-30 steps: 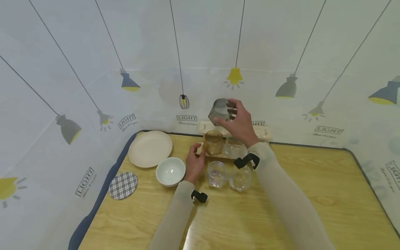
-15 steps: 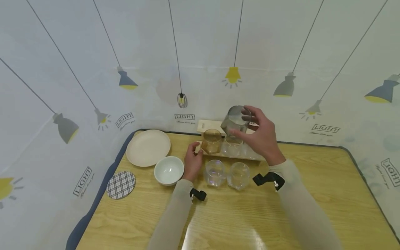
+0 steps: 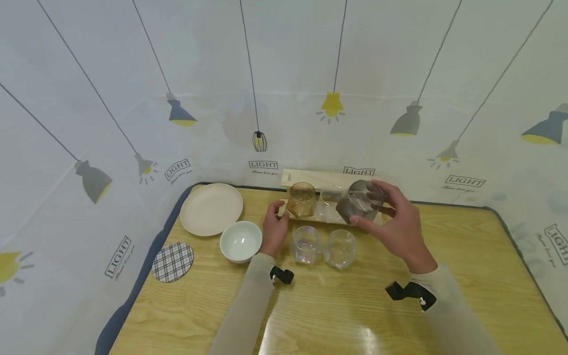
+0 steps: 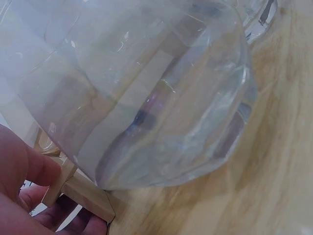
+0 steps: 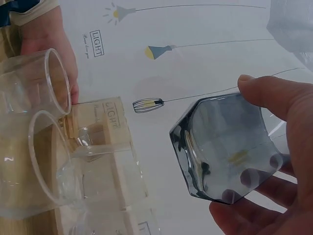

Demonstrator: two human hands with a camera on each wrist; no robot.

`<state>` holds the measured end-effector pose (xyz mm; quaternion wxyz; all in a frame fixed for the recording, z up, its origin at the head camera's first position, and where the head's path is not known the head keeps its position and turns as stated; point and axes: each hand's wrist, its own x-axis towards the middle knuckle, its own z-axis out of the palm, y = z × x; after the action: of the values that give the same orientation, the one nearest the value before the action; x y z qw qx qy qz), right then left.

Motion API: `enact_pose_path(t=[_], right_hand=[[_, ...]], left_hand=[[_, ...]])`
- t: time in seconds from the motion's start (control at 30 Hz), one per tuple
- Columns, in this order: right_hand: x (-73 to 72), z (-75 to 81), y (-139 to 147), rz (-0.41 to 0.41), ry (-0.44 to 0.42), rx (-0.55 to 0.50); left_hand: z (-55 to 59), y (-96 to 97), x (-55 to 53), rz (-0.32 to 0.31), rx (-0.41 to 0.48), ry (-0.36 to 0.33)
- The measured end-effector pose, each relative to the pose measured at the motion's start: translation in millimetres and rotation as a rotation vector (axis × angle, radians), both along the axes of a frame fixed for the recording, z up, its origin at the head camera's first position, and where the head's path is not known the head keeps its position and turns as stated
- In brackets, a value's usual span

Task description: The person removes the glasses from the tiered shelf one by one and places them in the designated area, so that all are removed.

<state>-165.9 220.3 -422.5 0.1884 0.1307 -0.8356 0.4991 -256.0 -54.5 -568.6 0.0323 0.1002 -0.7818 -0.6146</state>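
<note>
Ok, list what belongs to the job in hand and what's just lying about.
Likely in the job:
translucent grey faceted glass in the right hand
pale wooden rack, gripped by left hand
amber faceted glass and clear glass on it
two clear faceted glasses in front

Apparently lying about:
round beige plate
round white bowl
round white-and-dark checked coaster

Right hand (image 3: 401,224) holds gray glass (image 3: 355,209) over right part of wooden rack (image 3: 317,221). Left hand (image 3: 275,229) holds rack's left end. Brown glass (image 3: 301,199), clear glass (image 3: 327,206) on rack. Two clear glasses (image 3: 306,246) stand nearer. Bowl (image 3: 241,241), plate (image 3: 211,209), checked mat (image 3: 173,262) at left.
</note>
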Motion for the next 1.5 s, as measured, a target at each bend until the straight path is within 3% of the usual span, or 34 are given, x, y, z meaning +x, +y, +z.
enact_pose_path(t=[0.27, 0.6, 0.77, 1.0, 1.5], right_hand=[[28.8, -29.8, 21.5, -0.086, -0.034, 0.013], [47.2, -69.6, 39.2, -0.151, -0.135, 0.018], [47.0, -92.7, 42.4, -0.163, -0.191, 0.030], [38.6, -123.9, 44.0, -0.179, -0.335, 0.068], [34.4, -134.5, 38.0, -0.221, -0.388, 0.149]], left_hand=[[2.2, 0.1, 1.1, -0.011, 0.018, -0.022], [1.9, -1.1, 0.0, -0.016, 0.018, -0.002], [1.8, -1.6, -1.2, -0.024, 0.025, 0.009], [1.6, -1.4, -1.1, -0.028, 0.035, -0.011], [3.6, -1.2, -0.6, -0.028, 0.031, -0.025]])
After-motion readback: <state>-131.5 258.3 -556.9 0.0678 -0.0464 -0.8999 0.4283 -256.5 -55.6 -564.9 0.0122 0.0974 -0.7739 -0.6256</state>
